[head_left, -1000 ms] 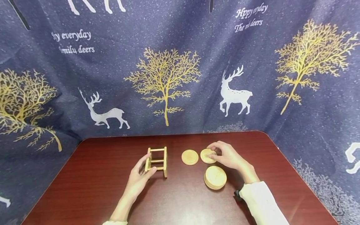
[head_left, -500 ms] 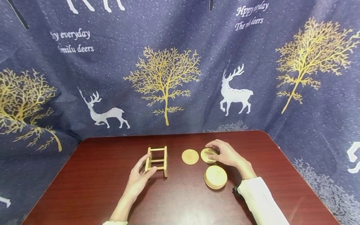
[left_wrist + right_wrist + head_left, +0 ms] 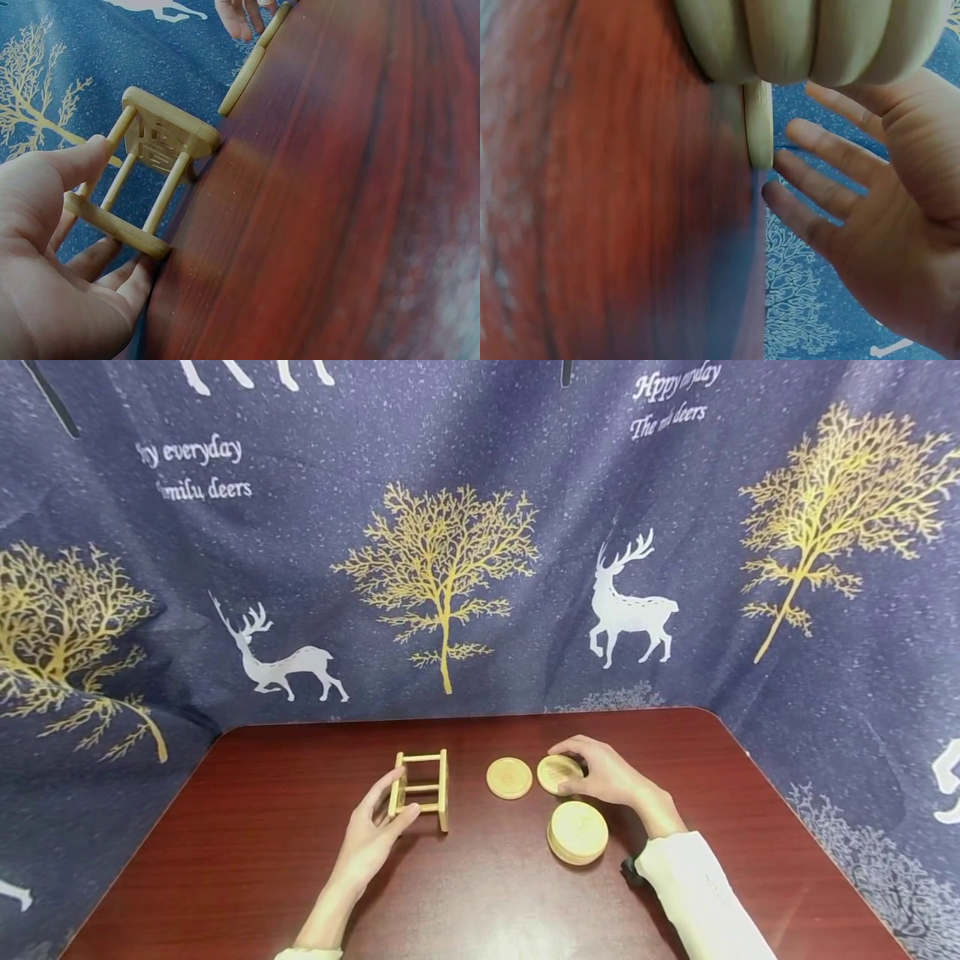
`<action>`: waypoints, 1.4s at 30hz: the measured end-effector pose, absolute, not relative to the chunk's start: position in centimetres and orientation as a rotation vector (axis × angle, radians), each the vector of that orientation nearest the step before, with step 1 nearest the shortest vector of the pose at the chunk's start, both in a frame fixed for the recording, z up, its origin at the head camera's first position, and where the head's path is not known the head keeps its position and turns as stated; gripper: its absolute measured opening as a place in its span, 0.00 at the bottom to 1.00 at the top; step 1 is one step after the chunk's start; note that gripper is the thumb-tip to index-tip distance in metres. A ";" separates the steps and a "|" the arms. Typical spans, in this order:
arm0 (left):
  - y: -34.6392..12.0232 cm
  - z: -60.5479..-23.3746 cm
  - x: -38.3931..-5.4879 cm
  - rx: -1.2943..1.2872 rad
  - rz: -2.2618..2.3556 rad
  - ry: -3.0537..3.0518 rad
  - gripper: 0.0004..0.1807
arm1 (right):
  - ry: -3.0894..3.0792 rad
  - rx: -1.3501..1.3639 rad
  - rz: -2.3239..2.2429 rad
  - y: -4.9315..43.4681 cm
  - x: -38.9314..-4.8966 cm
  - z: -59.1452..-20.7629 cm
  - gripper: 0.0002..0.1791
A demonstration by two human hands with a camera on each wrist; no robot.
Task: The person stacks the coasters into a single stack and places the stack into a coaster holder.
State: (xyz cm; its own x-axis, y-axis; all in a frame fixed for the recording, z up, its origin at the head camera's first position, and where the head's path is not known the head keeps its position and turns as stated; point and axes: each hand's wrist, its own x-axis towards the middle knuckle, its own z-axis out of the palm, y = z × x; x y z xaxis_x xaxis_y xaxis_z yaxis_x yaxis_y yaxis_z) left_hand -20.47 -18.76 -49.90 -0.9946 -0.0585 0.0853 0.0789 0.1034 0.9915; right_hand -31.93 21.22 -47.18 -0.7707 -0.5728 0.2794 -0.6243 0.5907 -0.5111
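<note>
My left hand (image 3: 369,843) holds a small wooden coaster rack (image 3: 422,787) by its left side, thumb in front and fingers behind. In the left wrist view the rack (image 3: 174,127) shows round rods joining a slotted end panel to a nearer bar, its lower edge at the tabletop. My right hand (image 3: 609,774) pinches the rim of a round wooden coaster (image 3: 557,772), thumb on the near side, fingers on the far side. In the right wrist view several stacked coasters (image 3: 780,37) hide the thumb of my right hand (image 3: 877,217).
A loose coaster (image 3: 509,778) lies flat between the rack and the right hand. The coaster stack (image 3: 577,832) stands just in front of the right hand. A dark red wooden table (image 3: 300,747) reaches back to a blue cloth (image 3: 480,460) with deer and trees.
My right thumb has slid from over the coaster toward its near rim, so more of the coaster's face shows. The left hand and rack stay in place.
</note>
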 end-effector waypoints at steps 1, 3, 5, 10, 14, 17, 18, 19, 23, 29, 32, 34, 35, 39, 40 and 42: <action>-18.8 -49.9 -20.5 -0.020 -2.039 -2.255 0.38 | -2.730 1.027 0.921 21.2 -32.0 -47.2 0.31; -18.8 -49.9 -20.5 -0.016 -2.044 -2.254 0.38 | -2.735 1.027 0.908 21.2 -32.1 -47.3 0.32; -18.8 -49.9 -20.5 -0.014 -2.048 -2.252 0.38 | -2.738 1.028 0.898 21.2 -32.1 -47.4 0.33; -18.8 -49.8 -20.5 -0.008 -2.051 -2.255 0.38 | -2.712 1.063 0.890 21.2 -32.1 -47.6 0.34; -18.8 -49.7 -20.5 -0.007 -2.052 -2.256 0.38 | -2.655 1.123 0.867 21.6 -32.5 -48.2 0.34; -18.7 -49.8 -20.4 -0.010 -2.050 -2.256 0.38 | -2.652 1.139 0.855 21.8 -32.6 -48.4 0.35; -18.7 -49.8 -20.4 -0.012 -2.048 -2.256 0.38 | -2.648 1.143 0.858 21.8 -32.8 -48.7 0.35; -18.7 -49.8 -20.4 -0.013 -2.046 -2.257 0.38 | -2.647 1.147 0.856 22.0 -33.0 -49.0 0.36; -18.7 -49.7 -20.4 -0.008 -2.039 -2.264 0.38 | -2.626 1.151 0.833 22.9 -35.0 -51.8 0.38; -18.8 -49.7 -20.4 0.003 -2.014 -2.276 0.38 | -2.644 1.127 0.777 23.7 -37.1 -54.9 0.43; -18.7 -49.8 -20.5 -0.005 -2.018 -2.275 0.38 | -2.636 1.132 0.789 23.6 -36.5 -54.3 0.41; -18.7 -49.8 -20.5 -0.013 -2.025 -2.271 0.38 | -2.621 1.150 0.802 23.5 -35.8 -53.5 0.40; -18.7 -49.8 -20.5 -0.016 -2.028 -2.270 0.38 | -2.623 1.162 0.816 23.4 -35.3 -52.8 0.39; -18.7 -49.8 -20.5 -0.020 -2.030 -2.264 0.38 | -2.631 1.160 0.828 23.0 -34.5 -51.8 0.38; -18.7 -49.8 -20.5 -0.019 -2.029 -2.264 0.38 | -2.637 1.156 0.835 23.0 -34.6 -51.8 0.38; -18.7 -49.7 -20.4 -0.019 -2.024 -2.266 0.38 | -2.627 1.154 0.829 22.9 -34.7 -51.9 0.39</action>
